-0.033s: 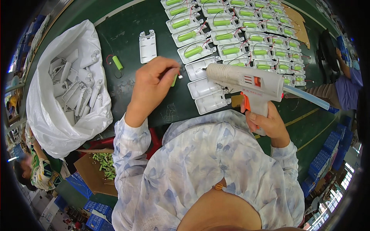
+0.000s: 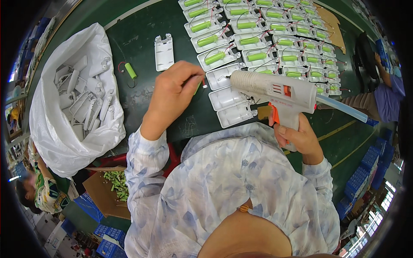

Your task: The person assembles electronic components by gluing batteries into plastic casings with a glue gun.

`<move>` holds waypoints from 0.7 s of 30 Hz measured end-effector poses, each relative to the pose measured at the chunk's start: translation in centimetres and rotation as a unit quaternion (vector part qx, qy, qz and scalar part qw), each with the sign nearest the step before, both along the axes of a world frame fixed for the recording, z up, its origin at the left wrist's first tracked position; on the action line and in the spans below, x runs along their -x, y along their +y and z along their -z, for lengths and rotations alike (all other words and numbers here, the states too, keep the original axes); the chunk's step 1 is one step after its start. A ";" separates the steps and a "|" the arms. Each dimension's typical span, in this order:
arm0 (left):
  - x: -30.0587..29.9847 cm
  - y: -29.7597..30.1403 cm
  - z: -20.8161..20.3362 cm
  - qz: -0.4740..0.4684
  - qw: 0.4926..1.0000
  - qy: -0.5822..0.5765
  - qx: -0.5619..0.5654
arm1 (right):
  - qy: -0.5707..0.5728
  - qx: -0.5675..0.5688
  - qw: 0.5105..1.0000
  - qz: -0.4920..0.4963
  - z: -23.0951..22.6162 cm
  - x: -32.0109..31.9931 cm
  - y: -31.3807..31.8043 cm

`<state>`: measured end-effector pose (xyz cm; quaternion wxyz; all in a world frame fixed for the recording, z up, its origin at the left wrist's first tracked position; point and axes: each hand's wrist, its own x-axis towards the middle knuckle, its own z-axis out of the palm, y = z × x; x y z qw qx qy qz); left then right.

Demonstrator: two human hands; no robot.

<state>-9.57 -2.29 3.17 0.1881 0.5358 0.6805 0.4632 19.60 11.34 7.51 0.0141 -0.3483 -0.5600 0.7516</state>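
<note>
My left hand [image 2: 174, 92] is closed on a green battery [image 2: 197, 88], mostly hidden by my fingers; its small white plug [image 2: 204, 86] sticks out on a short red wire. In my right hand [image 2: 301, 135] is a white hot glue gun [image 2: 275, 88], gripped by its handle, with a clear glue stick [image 2: 344, 108] out of its back. The nozzle is over a white plastic shell [image 2: 221, 77] in which no battery shows. Nearer me lie two more bare white shells [image 2: 226, 99]. Beyond are rows of white shells with green batteries [image 2: 249, 41] and thin wires.
A white sack [image 2: 47, 124] of white plastic parts stands at the left. One wired battery [image 2: 130, 70] and a single white shell [image 2: 164, 53] lie on the green table [image 2: 133, 32]. Below left is a cardboard box [image 2: 101, 193] of green batteries. Other people are nearby.
My left hand has shifted slightly to the right and up with the battery and its plug. The glue gun and my right hand have stayed in place.
</note>
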 end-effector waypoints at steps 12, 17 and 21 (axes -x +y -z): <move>-1.6 6.0 1.5 0.110 0.972 0.204 -0.042 | 0.053 0.032 0.998 -0.003 0.9 -2.0 0.1; -2.0 6.9 2.4 0.103 0.963 0.239 -0.066 | 0.055 0.030 0.998 0.020 0.4 -2.0 -0.4; -2.0 6.8 2.9 0.089 0.957 0.265 -0.078 | 0.067 0.034 0.997 0.019 0.8 -2.4 -0.5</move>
